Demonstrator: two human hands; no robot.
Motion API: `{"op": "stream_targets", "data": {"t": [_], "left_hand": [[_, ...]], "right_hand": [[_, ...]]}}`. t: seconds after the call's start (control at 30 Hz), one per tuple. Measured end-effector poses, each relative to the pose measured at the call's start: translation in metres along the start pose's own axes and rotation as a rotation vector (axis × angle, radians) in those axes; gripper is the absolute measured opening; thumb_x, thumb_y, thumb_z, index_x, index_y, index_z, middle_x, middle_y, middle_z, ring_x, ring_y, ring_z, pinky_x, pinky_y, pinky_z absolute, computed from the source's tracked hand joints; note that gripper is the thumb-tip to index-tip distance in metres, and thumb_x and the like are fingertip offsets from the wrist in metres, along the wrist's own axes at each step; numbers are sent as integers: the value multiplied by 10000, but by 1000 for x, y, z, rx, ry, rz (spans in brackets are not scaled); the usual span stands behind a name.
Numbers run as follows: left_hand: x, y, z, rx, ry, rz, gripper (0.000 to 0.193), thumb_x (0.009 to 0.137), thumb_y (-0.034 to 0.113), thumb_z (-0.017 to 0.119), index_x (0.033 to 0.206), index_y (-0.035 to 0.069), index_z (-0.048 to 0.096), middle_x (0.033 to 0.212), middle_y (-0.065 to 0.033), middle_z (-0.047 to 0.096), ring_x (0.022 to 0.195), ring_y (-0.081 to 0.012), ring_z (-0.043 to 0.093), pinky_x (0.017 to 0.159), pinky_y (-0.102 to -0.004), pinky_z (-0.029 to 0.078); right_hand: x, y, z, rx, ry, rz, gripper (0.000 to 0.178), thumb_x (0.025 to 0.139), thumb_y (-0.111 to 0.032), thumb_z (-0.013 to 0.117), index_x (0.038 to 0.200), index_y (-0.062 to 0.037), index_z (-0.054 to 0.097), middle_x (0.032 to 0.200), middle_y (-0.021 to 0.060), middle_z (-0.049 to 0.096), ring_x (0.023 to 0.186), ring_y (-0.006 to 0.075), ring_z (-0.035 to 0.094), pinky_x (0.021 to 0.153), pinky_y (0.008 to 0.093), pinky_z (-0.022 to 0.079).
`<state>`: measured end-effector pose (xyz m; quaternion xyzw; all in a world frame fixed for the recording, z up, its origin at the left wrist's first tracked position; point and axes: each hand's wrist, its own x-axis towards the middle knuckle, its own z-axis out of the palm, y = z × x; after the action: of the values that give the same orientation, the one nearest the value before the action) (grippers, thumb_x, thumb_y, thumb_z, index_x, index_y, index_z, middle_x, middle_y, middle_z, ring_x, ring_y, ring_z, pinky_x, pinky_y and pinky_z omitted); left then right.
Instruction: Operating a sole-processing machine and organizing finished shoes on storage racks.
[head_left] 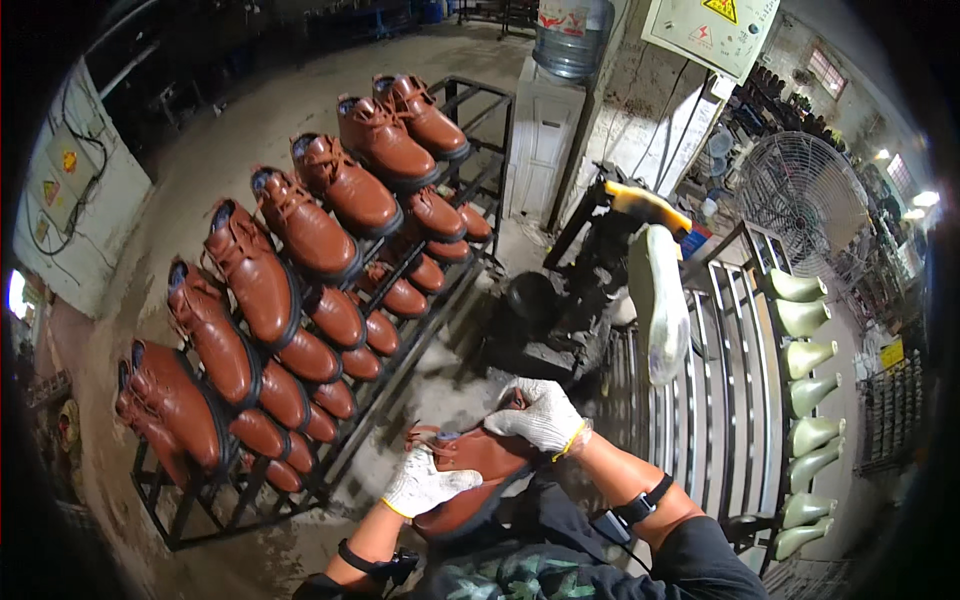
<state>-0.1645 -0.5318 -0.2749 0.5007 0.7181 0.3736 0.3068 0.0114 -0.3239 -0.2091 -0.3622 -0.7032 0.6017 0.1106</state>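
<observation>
A reddish-brown leather lace-up shoe [486,455] with a dark sole is held low in front of my body, between both hands. My left hand [428,484], in a white knitted glove, grips its near left side, close to loose brown laces [422,436]. My right hand [541,414], gloved the same way, is closed on the shoe's far right part; its fingertips are partly hidden. Beyond my right hand, a pale green shoe last [660,305] is mounted on a dark machine stand [560,320] with a yellow-orange part [648,202] at its top.
At left, a black metal rack [180,520] carries several brown shoes [310,225] on stacked tiers. On the right, a slatted metal rack [715,330] has several pale green lasts [815,395] along its edge. Behind stand a large fan [803,200], a water dispenser [545,140] and an electrical box [705,35].
</observation>
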Motion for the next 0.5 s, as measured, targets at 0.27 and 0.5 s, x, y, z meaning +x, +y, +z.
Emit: {"op": "stream_targets", "data": {"t": [0.27, 0.5], "left_hand": [[217, -25, -36, -301, 755, -292, 554, 731, 338, 875, 1109, -19, 684, 1063, -183, 730, 948, -321, 696, 835, -424, 561], [417, -121, -122, 336, 909, -248, 696, 978, 496, 620, 1509, 65, 489, 1591, -102, 466, 1477, -350, 392, 1244, -458, 286]], "right_hand": [[53, 137, -46, -22, 399, 71, 482, 890, -372, 761, 1165, 19, 697, 1073, 220, 733, 974, 298, 721, 874, 349, 552], [-28, 432, -34, 72, 7, 155, 392, 872, -367, 728, 1040, -13, 736, 905, 232, 720, 876, 415, 689, 797, 433, 551]]}}
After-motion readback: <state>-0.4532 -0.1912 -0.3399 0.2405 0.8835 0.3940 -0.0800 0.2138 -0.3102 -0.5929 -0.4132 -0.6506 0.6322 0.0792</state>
